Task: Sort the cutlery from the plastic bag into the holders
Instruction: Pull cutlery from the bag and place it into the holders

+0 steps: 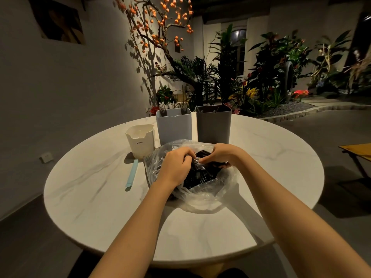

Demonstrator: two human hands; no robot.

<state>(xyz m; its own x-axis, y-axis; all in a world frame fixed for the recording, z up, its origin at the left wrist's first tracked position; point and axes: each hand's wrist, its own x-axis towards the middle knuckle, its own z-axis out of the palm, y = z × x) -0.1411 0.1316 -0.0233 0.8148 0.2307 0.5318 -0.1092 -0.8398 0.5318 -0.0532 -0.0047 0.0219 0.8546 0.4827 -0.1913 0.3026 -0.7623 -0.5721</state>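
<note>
A clear plastic bag lies in the middle of the round white table, full of black plastic cutlery. My left hand and my right hand are both inside the bag's mouth, fingers curled round black cutlery pieces; a shiny spoon bowl shows between them. Behind the bag stand three holders: a small cream one, a light blue one with forks sticking out, and a dark grey one with a few utensil tips showing.
A light blue stick-like utensil lies on the table left of the bag. A wall is on the left, plants and a tree with orange fruit stand behind the table, and a yellow chair is at the right.
</note>
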